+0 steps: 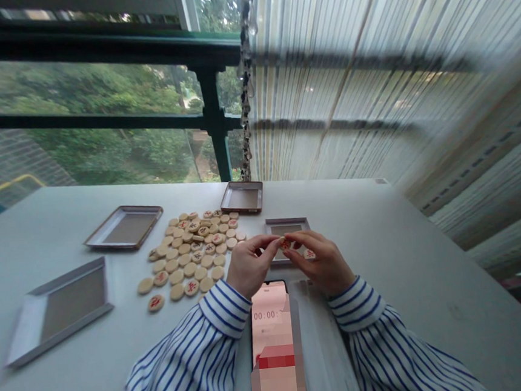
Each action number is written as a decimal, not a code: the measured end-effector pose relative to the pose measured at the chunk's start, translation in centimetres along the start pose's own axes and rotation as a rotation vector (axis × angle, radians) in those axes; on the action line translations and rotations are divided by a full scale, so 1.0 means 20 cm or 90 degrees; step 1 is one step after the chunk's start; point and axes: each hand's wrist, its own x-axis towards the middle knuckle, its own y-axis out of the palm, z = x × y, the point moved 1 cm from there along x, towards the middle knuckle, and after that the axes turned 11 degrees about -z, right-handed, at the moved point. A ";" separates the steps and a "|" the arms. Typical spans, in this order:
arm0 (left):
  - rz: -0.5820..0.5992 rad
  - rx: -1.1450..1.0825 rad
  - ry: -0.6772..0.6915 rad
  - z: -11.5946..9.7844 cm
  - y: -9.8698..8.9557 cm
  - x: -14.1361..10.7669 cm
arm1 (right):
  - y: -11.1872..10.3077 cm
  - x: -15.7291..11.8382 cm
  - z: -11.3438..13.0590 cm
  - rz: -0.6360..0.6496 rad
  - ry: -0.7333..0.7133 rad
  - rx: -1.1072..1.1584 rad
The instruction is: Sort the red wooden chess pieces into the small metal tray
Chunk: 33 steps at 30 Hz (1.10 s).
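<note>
Between the fingertips of my left hand (254, 264) and my right hand (324, 261) is one round Chinese chess piece (285, 244) with a red character. Both hands are closed in a pinch on it, over a shallow rectangular tray (286, 221). Partly behind the right fingers, another red-marked piece (310, 254) shows at the tray's right side. To the left of my hands lies a loose heap of wooden Chinese chess pieces (185, 260), some with red or black characters up, many blank side up, a few stacked.
Under my wrists lies a phone (272, 328) showing a timer. An open tray (242, 197) stands behind the heap, a second tray (125, 227) back left, a third tray (65, 307) front left. A window and a string curtain (324, 92) border the white table (409, 280).
</note>
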 end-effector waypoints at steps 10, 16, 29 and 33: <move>0.010 0.061 0.056 -0.01 0.00 0.00 | -0.01 0.00 -0.01 0.041 -0.059 -0.129; -0.001 0.169 0.134 0.00 -0.01 0.00 | -0.05 0.06 -0.01 0.110 -0.056 -0.142; 0.058 0.319 0.288 0.07 -0.01 0.00 | -0.14 0.19 -0.17 0.310 -0.020 -0.219; 0.072 0.353 0.313 0.07 -0.02 0.00 | -0.15 0.22 -0.18 0.375 -0.008 -0.235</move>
